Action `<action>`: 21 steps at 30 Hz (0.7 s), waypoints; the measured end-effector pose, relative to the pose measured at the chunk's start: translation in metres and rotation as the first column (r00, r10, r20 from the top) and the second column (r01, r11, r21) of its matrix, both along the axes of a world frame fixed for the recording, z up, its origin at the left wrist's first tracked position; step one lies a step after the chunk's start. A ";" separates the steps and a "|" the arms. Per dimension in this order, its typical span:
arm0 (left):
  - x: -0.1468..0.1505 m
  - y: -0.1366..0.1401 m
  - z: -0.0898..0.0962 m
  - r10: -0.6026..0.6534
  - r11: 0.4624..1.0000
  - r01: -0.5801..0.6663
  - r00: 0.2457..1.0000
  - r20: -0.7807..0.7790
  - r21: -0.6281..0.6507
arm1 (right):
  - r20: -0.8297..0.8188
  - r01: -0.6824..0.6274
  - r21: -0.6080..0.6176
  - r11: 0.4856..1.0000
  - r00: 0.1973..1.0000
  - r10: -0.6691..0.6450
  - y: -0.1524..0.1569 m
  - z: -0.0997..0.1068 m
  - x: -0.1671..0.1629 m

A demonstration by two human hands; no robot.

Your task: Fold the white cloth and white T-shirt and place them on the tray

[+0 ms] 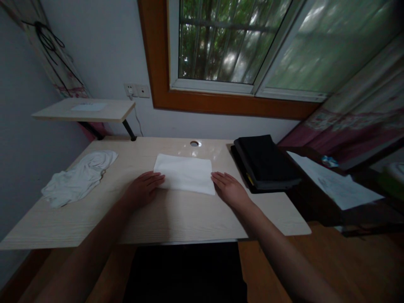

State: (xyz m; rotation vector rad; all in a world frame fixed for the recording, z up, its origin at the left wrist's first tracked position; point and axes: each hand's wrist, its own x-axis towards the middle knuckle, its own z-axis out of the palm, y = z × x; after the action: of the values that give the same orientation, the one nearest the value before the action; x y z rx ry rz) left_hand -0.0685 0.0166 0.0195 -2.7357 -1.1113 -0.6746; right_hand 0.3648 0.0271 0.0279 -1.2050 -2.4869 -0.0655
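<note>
A white folded cloth [186, 173] lies flat as a neat rectangle on the pale wooden desk [189, 219]. At its left edge rests my left hand [143, 188], palm down, fingers stretched out with the tips over the cloth. My right hand [230, 188] lies at the opposite edge, its fingers extended and the tips touching the cloth's right side. Neither hand grips anything. A second white cloth [80, 179], crumpled, sits on the desk's left part, apart from my left hand.
Black folders [265, 162] are stacked at the desk's right. A raised shelf [116, 110] stands at the back left. Beyond the right edge, paper sheets [334, 181] lie on a dark surface. A round cable hole [194, 144] is near the wall; a black chair [186, 273] is in front.
</note>
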 end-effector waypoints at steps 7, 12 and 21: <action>0.009 0.006 0.008 -0.075 0.997 0.075 0.996 0.057 0.001 | -0.146 0.111 0.002 0.994 0.983 -0.110 0.000 0.004 -0.001; 0.057 0.025 0.018 0.115 0.992 -0.114 0.993 0.019 -0.049 | -0.146 0.147 -0.027 0.989 0.978 -0.149 0.015 0.013 -0.062; 0.090 0.062 -0.007 0.346 0.933 -0.349 0.937 -0.043 -0.085 | -0.052 0.182 -0.206 0.961 0.979 -0.197 0.051 -0.002 -0.154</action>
State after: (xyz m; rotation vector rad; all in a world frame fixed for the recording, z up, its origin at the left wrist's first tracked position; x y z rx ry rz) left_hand 0.0215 0.0786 0.0122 -2.5065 -1.6021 -0.5439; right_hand 0.2107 0.0782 0.0263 -1.4984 -2.3532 0.1800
